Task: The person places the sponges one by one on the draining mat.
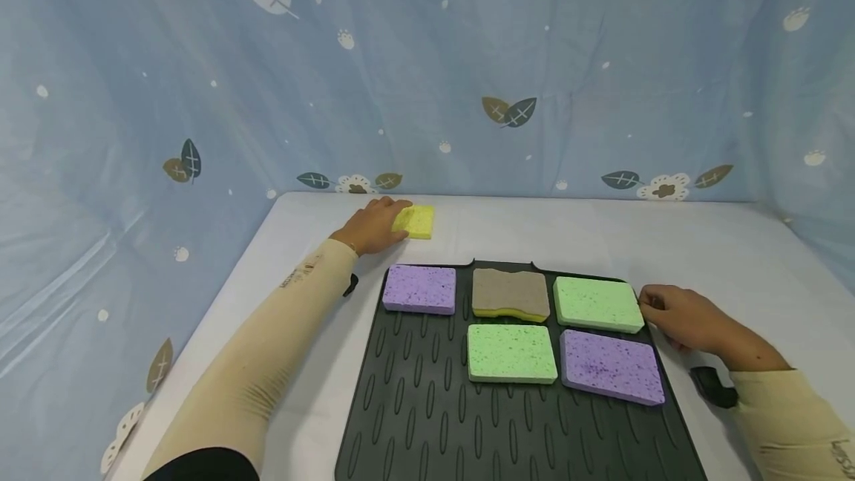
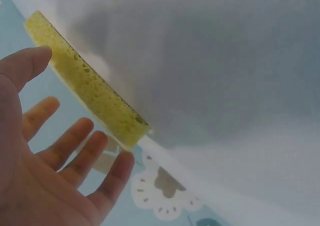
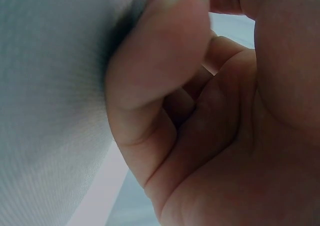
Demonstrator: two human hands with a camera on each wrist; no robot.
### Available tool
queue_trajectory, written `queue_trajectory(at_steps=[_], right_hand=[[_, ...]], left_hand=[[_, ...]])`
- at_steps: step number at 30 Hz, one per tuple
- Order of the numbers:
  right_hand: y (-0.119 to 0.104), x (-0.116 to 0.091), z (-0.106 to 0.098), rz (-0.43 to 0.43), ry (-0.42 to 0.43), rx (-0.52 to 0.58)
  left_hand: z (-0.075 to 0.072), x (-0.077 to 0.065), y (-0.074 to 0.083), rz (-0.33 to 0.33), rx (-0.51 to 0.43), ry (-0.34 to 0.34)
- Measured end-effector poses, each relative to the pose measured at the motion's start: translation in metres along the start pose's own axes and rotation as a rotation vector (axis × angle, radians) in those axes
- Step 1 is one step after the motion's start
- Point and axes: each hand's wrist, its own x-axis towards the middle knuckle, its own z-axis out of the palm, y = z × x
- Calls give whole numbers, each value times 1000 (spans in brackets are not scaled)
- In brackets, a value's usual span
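At the far side of the table my left hand [image 1: 375, 227] reaches round a yellow sponge [image 1: 419, 222]. In the left wrist view its thumb lies against the near side of the sponge [image 2: 90, 81], with the other fingers spread and slightly bent beside it. A dark layer shows along one edge of that sponge. My right hand [image 1: 688, 321] rests on the table at the right edge of the dark mat [image 1: 434, 421], next to a green sponge [image 1: 597, 304]. Its fingers are loosely curled in the right wrist view, and nothing shows in the palm [image 3: 225, 136].
On the mat lie a purple sponge [image 1: 419, 289] at the back left, a brown-topped yellow sponge [image 1: 510, 292] at the back middle, and a second green sponge [image 1: 511, 353] beside another purple one [image 1: 611, 367] in front. A blue patterned curtain [image 1: 427, 65] hangs behind the table.
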Motion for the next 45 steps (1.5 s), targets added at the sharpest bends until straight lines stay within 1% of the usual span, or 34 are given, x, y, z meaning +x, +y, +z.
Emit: queue_trajectory(at_steps=[7, 13, 17, 24, 28, 32, 39, 45], right_hand=[[-1, 1, 0, -6, 14, -3], [-2, 1, -1, -1, 11, -9], [-2, 1, -2, -3, 17, -15], [-3, 1, -3, 2, 16, -18], [-3, 2, -2, 9, 14, -18], [-3, 3, -2, 9, 16, -21], [-1, 3, -1, 20, 8, -23], [0, 4, 0, 20, 8, -24]], left_hand=[[-2, 2, 1, 15, 19, 8], [0, 9, -2, 16, -3, -24], [-2, 12, -3, 13, 2, -28], [-9, 12, -1, 25, 13, -63], [-10, 13, -2, 30, 3, -77], [-9, 17, -5, 39, -9, -97], [-3, 25, -11, 39, -30, -104], [4, 27, -12, 48, -27, -73]])
